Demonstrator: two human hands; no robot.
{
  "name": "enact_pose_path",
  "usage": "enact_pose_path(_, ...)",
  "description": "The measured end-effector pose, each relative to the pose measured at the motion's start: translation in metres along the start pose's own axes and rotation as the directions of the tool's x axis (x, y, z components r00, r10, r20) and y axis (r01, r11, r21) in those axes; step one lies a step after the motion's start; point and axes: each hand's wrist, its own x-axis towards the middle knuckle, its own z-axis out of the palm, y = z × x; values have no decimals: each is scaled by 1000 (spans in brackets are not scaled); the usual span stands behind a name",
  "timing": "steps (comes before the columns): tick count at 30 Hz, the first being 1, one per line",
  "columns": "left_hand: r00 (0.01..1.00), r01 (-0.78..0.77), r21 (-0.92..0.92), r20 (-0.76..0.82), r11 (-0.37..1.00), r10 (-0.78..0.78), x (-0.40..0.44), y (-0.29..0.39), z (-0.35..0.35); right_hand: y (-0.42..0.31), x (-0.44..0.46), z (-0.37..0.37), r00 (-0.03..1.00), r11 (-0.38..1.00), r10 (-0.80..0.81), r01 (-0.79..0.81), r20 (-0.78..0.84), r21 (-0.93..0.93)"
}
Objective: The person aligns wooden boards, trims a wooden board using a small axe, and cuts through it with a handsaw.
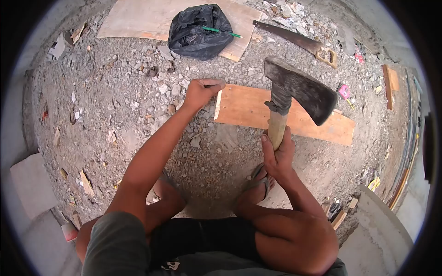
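Note:
My right hand (279, 154) is wrapped round the wooden handle of an axe (301, 87), raised with its dark metal head above a plank. Dark wrapping binds the handle just below the head. The reddish-brown wooden plank (244, 106) lies on the gravel, partly hidden behind the axe. At the plank's upper left corner is my left hand (202, 93), its fingers closed together on the edge. Whether anything small is between those fingertips cannot be made out.
A black plastic bag (198, 43) with a green pencil (221, 31) rests on a pale board (138, 20). A handsaw (299, 40) and a pink tape measure (344, 91) lie on the gravel. Rubble surrounds my sandalled feet.

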Motion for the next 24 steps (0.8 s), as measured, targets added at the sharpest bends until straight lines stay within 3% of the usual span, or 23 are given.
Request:
enact_pose_path(1,999,32,-23,11,999,-31,0,1,-1,-1,-1,2,997,997,-63,65,-47,42)
enact_pose_path(4,996,85,-22,16,996,-85,-2,9,-3,13,-4,15,999,994,40,-38,18,-98)
enact_pose_path(7,995,100,-6,24,995,-100,2,6,-6,44,6,18,946,901,161,-24,282,-432)
enact_pose_path(10,990,127,-38,65,991,-124,-1,10,-7,-3,10,5,964,963,110,-43,242,-267)
enact_pose_path(14,988,146,-100,60,984,-141,-3,13,-3,6,-1,5,982,961,-170,185,-88,205)
enact_pose_path(17,988,144,-104,64,984,-138,0,12,-5,35,-7,18,998,995,-61,60,-17,-76)
enact_pose_path(18,988,145,-90,67,985,-139,1,9,-4,43,1,21,968,918,184,-106,173,-382)
enact_pose_path(21,989,139,-22,55,990,-137,4,5,-7,37,10,10,974,909,96,-2,204,-418)
enact_pose_path(24,994,103,-111,41,988,-99,-3,8,-2,-7,10,-8,999,995,46,-43,27,-87)
